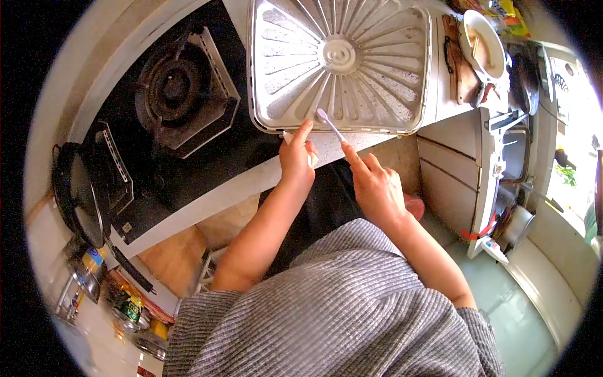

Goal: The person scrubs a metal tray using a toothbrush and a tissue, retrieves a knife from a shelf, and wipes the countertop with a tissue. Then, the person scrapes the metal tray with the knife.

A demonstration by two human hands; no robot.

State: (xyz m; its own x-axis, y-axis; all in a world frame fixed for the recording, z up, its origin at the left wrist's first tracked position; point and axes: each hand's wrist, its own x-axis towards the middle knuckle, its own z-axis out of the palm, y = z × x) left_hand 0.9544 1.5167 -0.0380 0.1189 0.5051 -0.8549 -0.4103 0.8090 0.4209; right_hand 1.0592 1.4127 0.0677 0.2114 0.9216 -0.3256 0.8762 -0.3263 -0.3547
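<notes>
A large rectangular metal panel (339, 119) with ridges fanning out from a round centre lies on the counter before me, dark specks scattered over it. My right hand (380, 191) is closed around the handle of a toothbrush (334, 127), whose pale purple head is over the panel's near part. At the panel's near edge, my left hand (297, 157) is closed on a crumpled white cloth or tissue (312, 159), its index finger pointing forward. Most of that white piece is hidden by the fingers.
To the left is a black gas stove (173, 88) with a pan (78, 195) beside it. A white bowl (482, 45) with utensils stands at the right by a wooden board (463, 78). White cabinets (449, 169) and a bright window flank the right side.
</notes>
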